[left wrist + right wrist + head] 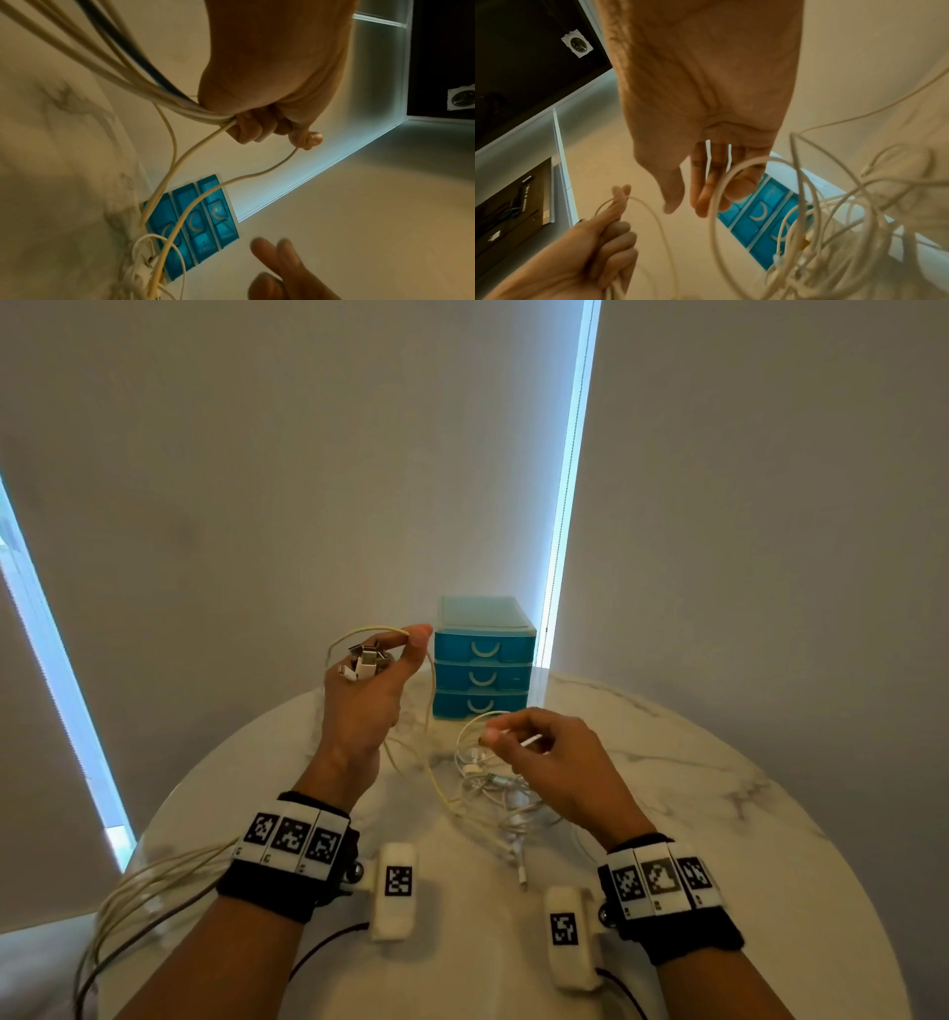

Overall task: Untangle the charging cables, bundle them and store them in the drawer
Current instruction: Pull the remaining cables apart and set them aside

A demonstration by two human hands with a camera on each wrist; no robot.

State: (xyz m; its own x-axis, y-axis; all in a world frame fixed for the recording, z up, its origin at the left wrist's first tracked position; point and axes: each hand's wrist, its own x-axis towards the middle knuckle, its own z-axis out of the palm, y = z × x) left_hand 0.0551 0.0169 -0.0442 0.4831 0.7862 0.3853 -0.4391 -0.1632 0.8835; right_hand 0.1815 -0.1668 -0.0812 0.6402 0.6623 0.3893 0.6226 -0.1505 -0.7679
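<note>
**Plastics, Marble and Bare Metal**

The table under both hands looks like polished marble: pale, grey-veined, with a soft sheen. Beyond the hands, the drawer unit is translucent blue plastic, glossy on its fronts, with a paler frosted top. The cables below the right hand wear smooth, matt, cream-white sheathing, probably rubbery plastic; blur hides finer texture. Connector ends bunched in the left hand show bare shiny metal and white plastic. Wristbands behind each hand appear black knitted cloth carrying matt printed tags.
</note>
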